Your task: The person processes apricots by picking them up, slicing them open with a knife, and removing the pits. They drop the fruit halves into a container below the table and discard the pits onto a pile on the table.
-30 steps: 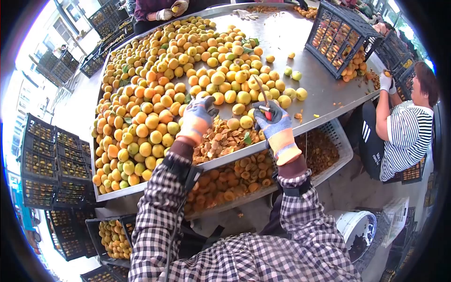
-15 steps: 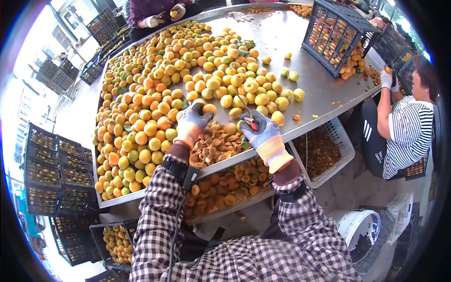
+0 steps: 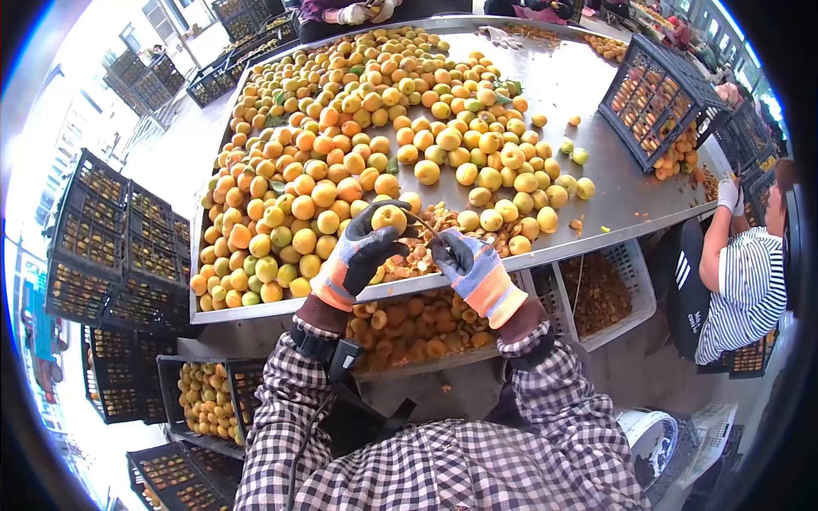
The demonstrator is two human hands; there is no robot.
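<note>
My left hand (image 3: 354,255), in an orange-cuffed work glove with dark fingers, is closed around a yellow apricot (image 3: 389,219) over the table's front edge. A thin curved hooked blade (image 3: 421,223) reaches from my right hand (image 3: 477,274) to the side of that apricot. The right fingers are closed on the blade's handle, which they hide. Just beyond both hands lies a heap of brown apricot scraps (image 3: 415,262). Loose whole apricots (image 3: 315,194) cover the table to the left and behind, and a smaller group (image 3: 511,175) lies to the right.
Beneath the metal table's front edge (image 3: 579,247) are a tub of halved apricots (image 3: 417,328) and a white basket of brown scraps (image 3: 601,289). A tipped black crate (image 3: 656,106) spills fruit at right. One person (image 3: 741,272) sits at right; another's gloved hands (image 3: 362,13) are opposite.
My left hand has picked up an apricot and raised it. My right hand has brought the curved blade left to the fruit. The head view has shifted.
</note>
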